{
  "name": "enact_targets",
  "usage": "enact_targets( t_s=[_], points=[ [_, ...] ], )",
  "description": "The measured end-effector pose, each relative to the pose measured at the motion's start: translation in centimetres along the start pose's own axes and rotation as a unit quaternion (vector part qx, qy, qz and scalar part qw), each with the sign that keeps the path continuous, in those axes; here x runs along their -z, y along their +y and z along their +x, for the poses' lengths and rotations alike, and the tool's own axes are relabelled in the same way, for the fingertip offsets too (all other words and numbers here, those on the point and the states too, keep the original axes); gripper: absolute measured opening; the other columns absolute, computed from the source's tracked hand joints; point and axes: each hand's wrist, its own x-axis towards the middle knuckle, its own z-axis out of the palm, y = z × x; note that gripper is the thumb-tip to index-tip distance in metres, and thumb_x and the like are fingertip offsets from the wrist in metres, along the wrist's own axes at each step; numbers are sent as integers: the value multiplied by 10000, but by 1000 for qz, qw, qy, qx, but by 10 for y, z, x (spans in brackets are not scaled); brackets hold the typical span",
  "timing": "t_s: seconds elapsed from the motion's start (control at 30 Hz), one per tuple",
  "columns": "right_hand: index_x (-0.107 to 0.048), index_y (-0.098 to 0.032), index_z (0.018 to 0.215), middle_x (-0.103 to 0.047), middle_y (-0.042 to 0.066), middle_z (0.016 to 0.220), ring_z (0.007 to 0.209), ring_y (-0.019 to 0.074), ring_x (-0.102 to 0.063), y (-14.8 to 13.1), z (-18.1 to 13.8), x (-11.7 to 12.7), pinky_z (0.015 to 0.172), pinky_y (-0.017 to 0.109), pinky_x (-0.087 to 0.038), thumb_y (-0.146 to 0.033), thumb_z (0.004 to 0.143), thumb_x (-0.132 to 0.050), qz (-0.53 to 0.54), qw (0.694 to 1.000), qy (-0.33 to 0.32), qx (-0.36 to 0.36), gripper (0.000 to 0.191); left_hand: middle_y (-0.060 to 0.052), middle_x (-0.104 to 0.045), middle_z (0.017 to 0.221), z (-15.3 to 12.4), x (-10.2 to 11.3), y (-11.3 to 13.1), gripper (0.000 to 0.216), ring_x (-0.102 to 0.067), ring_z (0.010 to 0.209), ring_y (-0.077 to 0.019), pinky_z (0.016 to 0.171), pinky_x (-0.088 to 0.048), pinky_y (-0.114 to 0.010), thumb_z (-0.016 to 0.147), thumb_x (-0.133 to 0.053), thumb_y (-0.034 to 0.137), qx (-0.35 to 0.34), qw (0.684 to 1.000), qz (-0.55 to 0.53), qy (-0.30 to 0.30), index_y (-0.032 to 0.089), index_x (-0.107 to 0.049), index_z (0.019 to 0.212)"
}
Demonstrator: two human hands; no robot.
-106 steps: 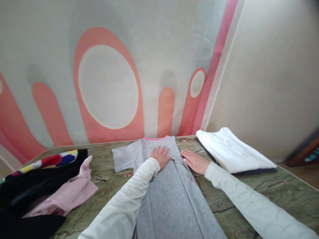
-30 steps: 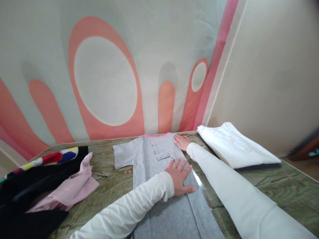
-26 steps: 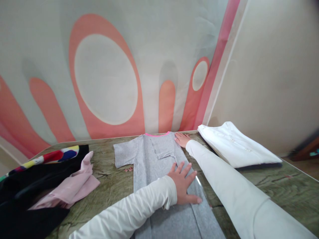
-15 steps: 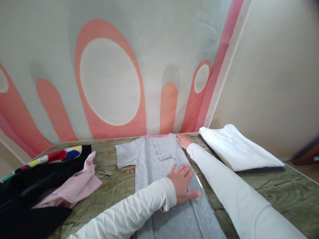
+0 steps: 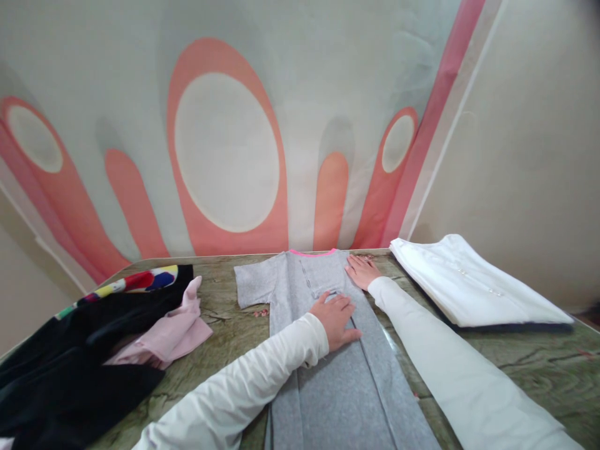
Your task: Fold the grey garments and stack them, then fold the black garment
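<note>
A grey short-sleeved garment with a pink neckline lies flat along the green patterned table. Its right sleeve is folded in over the chest; the left sleeve still spreads out to the side. My left hand lies flat and open on the middle of the garment, just below the folded sleeve. My right hand rests flat and open at the garment's right shoulder edge, near the table's far edge. Both arms wear white sleeves.
A folded white garment lies on a dark one at the right. To the left is a heap of black cloth, a pink garment and a multicoloured piece. A patterned wall stands right behind the table.
My left hand slid from the chest down the garment, then back up a little towards the folded sleeve. My right hand moved up to the right shoulder. The right sleeve got folded inward.
</note>
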Motion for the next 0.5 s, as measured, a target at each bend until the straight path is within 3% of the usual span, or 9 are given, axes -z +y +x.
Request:
enact_targets(
  t_s=[0.1, 0.17, 0.27, 0.37, 0.43, 0.5],
  points=[
    [-358, -180, 1302, -292, 53, 1395, 1268, 225, -236, 2, -3, -2, 1018, 464, -123, -414, 872, -199, -3, 1000, 15, -23, 514, -70, -562, 1139, -3, 15, -22, 390, -489, 1069, -231, 942, -314, -403, 806, -453, 423, 58, 998, -16, 1, 213, -509, 1130],
    [-402, -196, 1268, -340, 49, 1371, 1257, 227, -256, 3, -5, -2, 1015, 489, -94, -404, 867, -229, -8, 999, 29, -28, 484, -57, -575, 1114, -9, 25, -49, 361, -526, 1016, -213, 904, -359, -350, 795, -475, 367, 161, 987, -18, 12, 229, -516, 1126],
    [-453, -212, 1218, -401, 52, 1332, 1242, 227, -280, 2, -10, 2, 1008, 503, -70, -386, 854, -286, -15, 998, 57, -25, 436, -71, -549, 1151, -25, 39, -103, 395, -499, 1065, -228, 921, -347, -352, 748, -536, 320, 348, 937, 3, 25, 238, -507, 1134],
    [-508, -221, 1156, -447, 59, 1294, 1226, 236, -295, -6, -15, 9, 1003, 494, -78, -362, 834, -347, -13, 996, 93, -2, 386, -179, -525, 1139, -52, 47, -156, 448, -482, 1069, -334, 864, -370, -453, 682, -605, 335, 446, 894, 20, 26, 150, -523, 1082],
    [-548, -221, 1100, -479, 63, 1259, 1209, 238, -314, -16, -18, 16, 1004, 482, -84, -342, 820, -381, -4, 993, 114, 28, 347, -211, -473, 1187, -71, 47, -183, 601, -460, 1086, -358, 853, -388, -437, 582, -689, 396, 518, 854, 7, 36, 125, -497, 1083],
    [-573, -218, 1060, -499, 66, 1233, 1189, 237, -335, -27, -21, 22, 1004, 471, -96, -325, 808, -410, 11, 990, 127, 60, 319, -244, -466, 1176, -85, 44, -199, 689, -460, 1085, -363, 847, -402, -412, 496, -748, 397, 545, 834, -52, 71, 80, -484, 1049]
  ],
)
